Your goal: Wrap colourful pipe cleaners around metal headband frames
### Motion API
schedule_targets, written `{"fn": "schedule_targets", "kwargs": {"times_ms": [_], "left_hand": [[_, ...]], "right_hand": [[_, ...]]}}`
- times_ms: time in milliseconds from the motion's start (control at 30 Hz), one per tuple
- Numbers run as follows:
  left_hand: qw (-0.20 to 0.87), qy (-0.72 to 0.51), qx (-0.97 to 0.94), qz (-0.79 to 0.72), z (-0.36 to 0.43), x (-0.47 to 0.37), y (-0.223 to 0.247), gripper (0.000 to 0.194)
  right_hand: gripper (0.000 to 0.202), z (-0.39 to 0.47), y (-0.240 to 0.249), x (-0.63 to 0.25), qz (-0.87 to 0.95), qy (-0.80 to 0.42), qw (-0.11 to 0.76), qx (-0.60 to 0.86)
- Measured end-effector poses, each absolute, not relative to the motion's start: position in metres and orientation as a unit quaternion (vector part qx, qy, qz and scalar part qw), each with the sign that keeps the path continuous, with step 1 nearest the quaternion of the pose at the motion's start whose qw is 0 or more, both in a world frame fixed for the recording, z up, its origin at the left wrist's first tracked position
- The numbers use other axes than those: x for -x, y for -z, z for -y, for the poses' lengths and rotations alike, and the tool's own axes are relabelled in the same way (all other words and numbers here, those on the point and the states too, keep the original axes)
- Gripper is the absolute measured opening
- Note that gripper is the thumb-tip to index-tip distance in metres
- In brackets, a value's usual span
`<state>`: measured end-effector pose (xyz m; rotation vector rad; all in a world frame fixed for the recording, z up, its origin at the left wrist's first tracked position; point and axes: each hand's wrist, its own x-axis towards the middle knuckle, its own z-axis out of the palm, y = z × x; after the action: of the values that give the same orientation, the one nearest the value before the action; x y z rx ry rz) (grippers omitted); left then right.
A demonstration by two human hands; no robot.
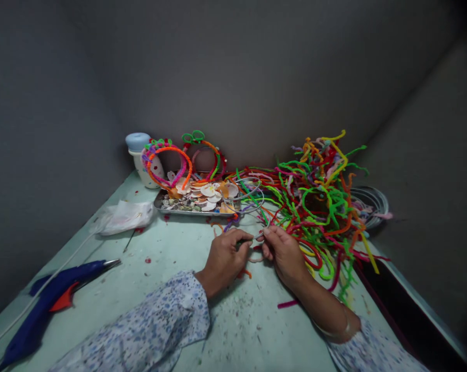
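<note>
My left hand (226, 260) and my right hand (286, 256) are close together near the middle of the table. Both have their fingers pinched on a thin grey wire (258, 236), one on each side of a short bare stretch. Loops of similar wire (261, 199) rise just beyond my fingers, beside the metal tray. To the right of my right hand lies a big tangled heap of coloured pipe cleaners (318, 201). A dark pink pipe cleaner (288, 304) sticks out below my right wrist.
A metal tray (186, 211) holds shells and small stones, with colourful headbands (169, 149) resting on it. Behind stands a lidded cup (148, 168). At left are a plastic bag (125, 217) and a blue glue gun (47, 302) with its cord. A wire coil (377, 204) sits at right.
</note>
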<state>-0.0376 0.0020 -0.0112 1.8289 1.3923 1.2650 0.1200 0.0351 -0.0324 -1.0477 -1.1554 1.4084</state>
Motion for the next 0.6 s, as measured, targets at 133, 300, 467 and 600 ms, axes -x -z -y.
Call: {"fn": "schedule_targets", "kwargs": {"times_ms": [133,300,467,600], "left_hand": [[0.217,-0.467,-0.696,-0.5,-0.002,0.037,0.012,0.019],[0.268,-0.446,-0.681,-0.515,-0.004,0.039,0.01,0.015],[0.39,-0.464,-0.613,-0.507,-0.009,0.044,0.008,0.03],[0.401,-0.441,-0.609,-0.524,-0.014,0.045,0.009,0.03]], "right_hand": [[0.033,-0.036,0.032,-0.119,0.473,-0.584,0.502,0.429],[0.03,-0.036,0.033,-0.119,0.467,-0.589,0.506,0.422],[0.027,-0.034,0.032,-0.12,0.485,-0.588,0.502,0.408],[0.026,-0.031,0.03,-0.121,0.512,-0.581,0.486,0.405]]}}
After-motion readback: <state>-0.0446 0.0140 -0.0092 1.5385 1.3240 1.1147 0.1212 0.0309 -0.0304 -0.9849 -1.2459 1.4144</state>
